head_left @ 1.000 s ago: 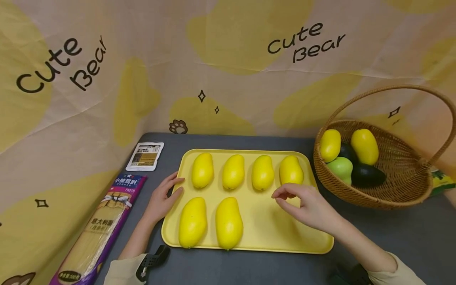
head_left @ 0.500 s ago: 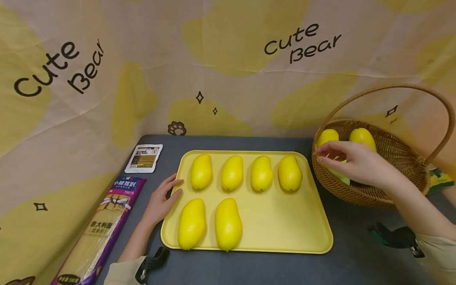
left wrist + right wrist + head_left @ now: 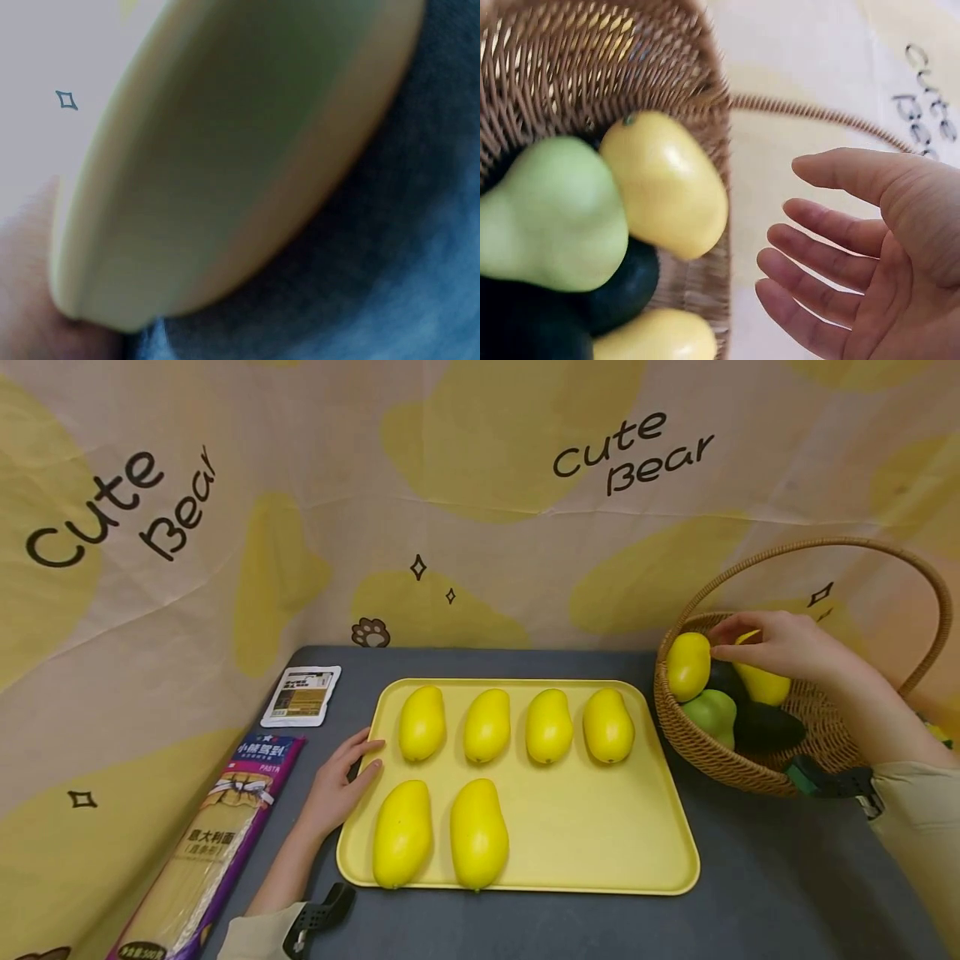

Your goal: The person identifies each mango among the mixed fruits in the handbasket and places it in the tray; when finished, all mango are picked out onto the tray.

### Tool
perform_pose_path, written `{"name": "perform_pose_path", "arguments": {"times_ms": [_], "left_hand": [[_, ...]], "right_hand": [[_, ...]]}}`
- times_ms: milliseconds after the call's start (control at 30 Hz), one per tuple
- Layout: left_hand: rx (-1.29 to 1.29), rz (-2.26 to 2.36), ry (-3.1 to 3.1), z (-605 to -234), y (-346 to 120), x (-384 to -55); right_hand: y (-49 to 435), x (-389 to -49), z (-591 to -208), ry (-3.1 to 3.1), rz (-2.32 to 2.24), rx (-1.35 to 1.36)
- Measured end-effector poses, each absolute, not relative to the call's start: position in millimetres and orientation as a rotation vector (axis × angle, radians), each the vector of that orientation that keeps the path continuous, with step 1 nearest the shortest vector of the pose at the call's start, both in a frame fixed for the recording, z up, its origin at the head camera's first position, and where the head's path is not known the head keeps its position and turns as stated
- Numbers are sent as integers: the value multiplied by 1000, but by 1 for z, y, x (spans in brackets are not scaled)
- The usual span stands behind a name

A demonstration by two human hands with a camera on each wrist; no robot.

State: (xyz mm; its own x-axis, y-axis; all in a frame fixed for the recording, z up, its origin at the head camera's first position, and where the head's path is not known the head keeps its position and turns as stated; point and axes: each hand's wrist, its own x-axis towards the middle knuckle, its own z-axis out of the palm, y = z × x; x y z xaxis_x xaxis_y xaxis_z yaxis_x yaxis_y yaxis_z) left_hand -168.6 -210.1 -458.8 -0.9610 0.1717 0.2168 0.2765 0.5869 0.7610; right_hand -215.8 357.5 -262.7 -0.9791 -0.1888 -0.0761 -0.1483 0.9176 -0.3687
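Observation:
On the yellow tray (image 3: pixel 585 835), my left hand (image 3: pixel 336 793) touches the left rim, its fingers loosely extended. Several yellow mangoes (image 3: pixel 422 724) lie on the tray, a row of them at the back and two in front. My right hand (image 3: pixel 787 647) hovers over the wicker basket (image 3: pixel 720 764) with its fingers spread and holds nothing, as the right wrist view shows. Inside the basket are one mango (image 3: pixel 688 667), a second mango (image 3: pixel 765 685) partly behind the hand, a green pear (image 3: pixel 562 214), and dark oval fruits (image 3: pixel 768 729).
Left of the tray lie a long pasta packet (image 3: pixel 213 852) and a small white pouch (image 3: pixel 302 696). The basket's tall handle (image 3: pixel 840 542) arches above the right arm. A printed cloth (image 3: pixel 480 510) backs the grey table (image 3: pixel 570 922). The left wrist view is blurred.
From above the tray's right side, my right hand has moved right and away from me to over the basket. My left hand stays on the tray's rim; the fruit on the tray is unchanged.

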Motion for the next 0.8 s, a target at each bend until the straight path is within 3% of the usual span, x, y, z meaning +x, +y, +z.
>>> {"name": "perform_pose_path", "arguments": {"times_ms": [367, 800], "left_hand": [[-376, -1309, -2679, -459, -209, -169], [-356, -1297, -2695, -459, -209, -168]], "right_hand": [[366, -247, -292, 2823, -488, -343], [360, -256, -308, 2658, -520, -398]]}}
